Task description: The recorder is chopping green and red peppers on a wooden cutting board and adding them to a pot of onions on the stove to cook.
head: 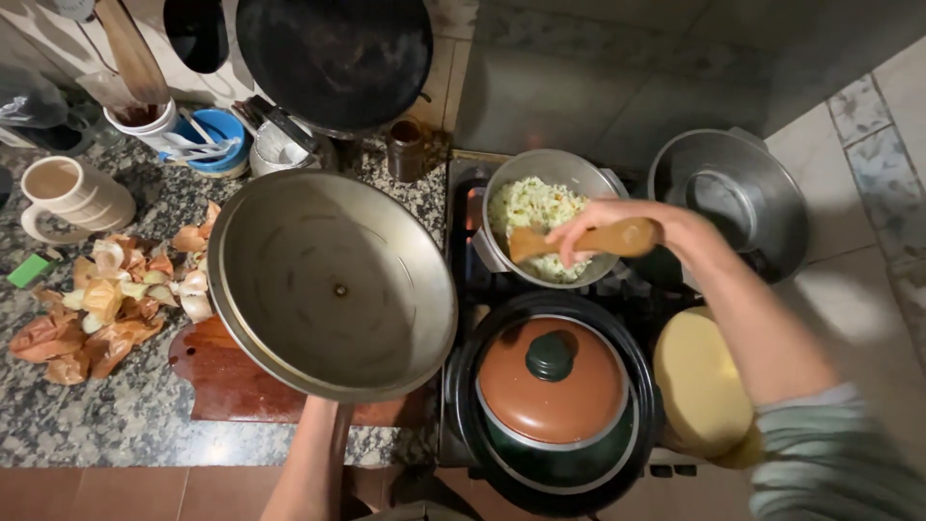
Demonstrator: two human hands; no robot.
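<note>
Rice (532, 207), pale with green flecks, fills small metal pot (579, 166).

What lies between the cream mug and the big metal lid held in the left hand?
In the head view, a heap of onion peels lies on the granite counter between the cream mug and the metal lid.

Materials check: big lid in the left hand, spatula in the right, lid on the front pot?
Big lid: likely aluminium, dull grey brushed underside with scuffs and a centre rivet. Spatula: wood, tan and matte, with faint grain. Front pot lid: probably coated metal; smooth brown glossy finish, dark knob that looks like plastic. The left hand is hidden under the lid; the right hand grips the spatula.
</note>
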